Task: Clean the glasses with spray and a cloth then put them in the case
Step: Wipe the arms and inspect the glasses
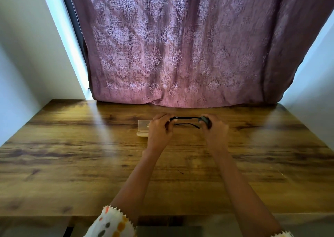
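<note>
Hold the glasses (186, 118) clear of the table (90, 155), at its far centre, with one hand at each end so the frame stays level and braced. Your left hand (160, 126) curls its fingers round the left end and acts as the anchor. Your right hand (214, 128) curls round the right end, where a dark grey piece, probably the cloth (206, 121), sits under the fingers. This grip suits wiping that lens. The case (143, 126) lies on the table just behind your left hand, partly hidden and near for stowing. You cannot tell whether the temples are folded.
</note>
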